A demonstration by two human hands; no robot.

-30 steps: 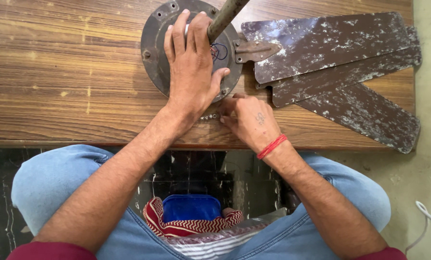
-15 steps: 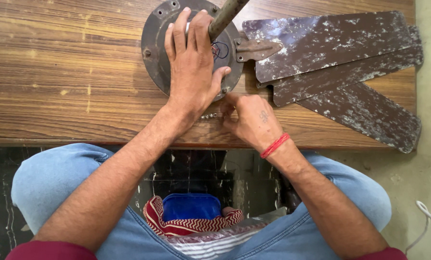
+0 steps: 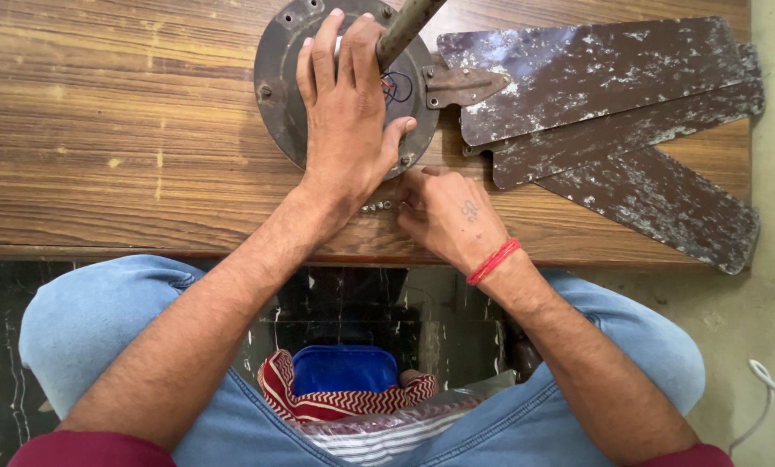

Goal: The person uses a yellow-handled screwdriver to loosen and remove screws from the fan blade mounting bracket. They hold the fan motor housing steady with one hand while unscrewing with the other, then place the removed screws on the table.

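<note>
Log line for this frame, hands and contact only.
left hand: flat on fan motor housing | right hand: fingertips at small screws on wooden table

- A clear plastic bag (image 3: 405, 424) lies in the person's lap, holding a blue flat item and red-and-cream striped cloth.
- No labels, signs or screens.

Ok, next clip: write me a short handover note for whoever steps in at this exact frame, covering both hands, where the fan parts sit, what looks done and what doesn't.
Left hand: flat on the round fan motor housing, palm down, fingers spread beside the down rod.
Right hand: at the housing's near edge on the wooden table, fingertips by some small screws; whether it pinches one cannot be told.
Parts: three worn fan blades lie fanned out on the right, stacked over each other; one blade bracket meets the housing.
Done: some screws are out on the table.
Left: the bracket looks attached.
</note>
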